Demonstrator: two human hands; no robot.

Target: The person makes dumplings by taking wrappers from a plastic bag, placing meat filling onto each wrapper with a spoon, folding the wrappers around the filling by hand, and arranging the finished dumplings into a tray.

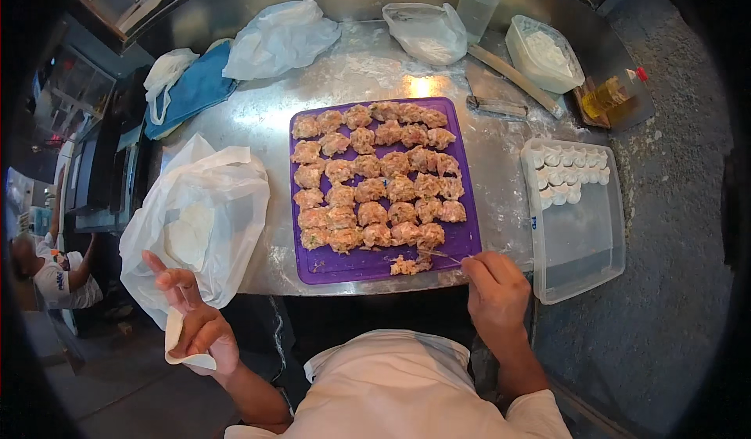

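Note:
Several rows of raw minced-meat filling balls point(369, 190) cover a purple tray point(455, 251). My right hand point(499, 289) grips a thin metal utensil point(443, 256), whose far end touches a small loose heap of filling point(406, 265) at the tray's near edge. Off to the left, my left hand point(199, 322) holds a round dough wrapper point(190, 357) in its palm, under curled fingers, with the index finger raised. Just beyond that hand, more pale wrappers point(189, 236) lie in an open white plastic bag point(234, 187).
At right, a clear plastic container point(581, 251) holds rows of pleated dumplings point(566, 175). Farther back are a tub of flour point(548, 55), a wooden rolling pin point(516, 81), an oil bottle point(610, 96), plastic bags point(281, 40) and a blue cloth point(193, 96). Another person point(64, 269) is far left.

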